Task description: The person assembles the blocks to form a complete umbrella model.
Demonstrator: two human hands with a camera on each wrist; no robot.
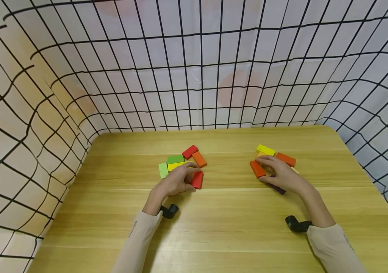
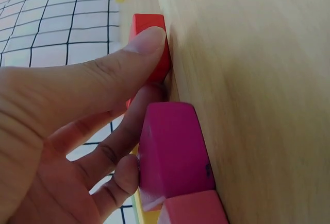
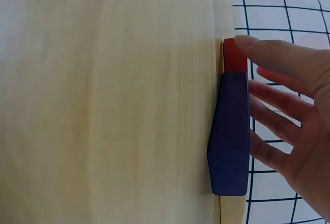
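My left hand [image 1: 175, 182] pinches a red block [image 1: 197, 180] at the right side of the left group, thumb on its near end and index finger at the far end. Below the fingers in the left wrist view are a magenta block [image 2: 175, 152] and a pink block [image 2: 193, 209]. My right hand [image 1: 284, 175] holds an orange-red block [image 1: 257, 169] the same way, at the left side of the right group. A dark purple block [image 3: 229, 131] lies close by, under that hand's spread fingers. The palms partly hide both groups in the head view.
Around the left hand lie green [image 1: 175, 159], light green [image 1: 163, 170], yellow [image 1: 177, 166], red [image 1: 190, 151] and orange [image 1: 199, 159] blocks. Beyond the right hand are yellow [image 1: 266, 149] and orange-red [image 1: 286, 159] blocks. A black-gridded white curtain [image 1: 201, 76] borders the wooden table [image 1: 228, 227].
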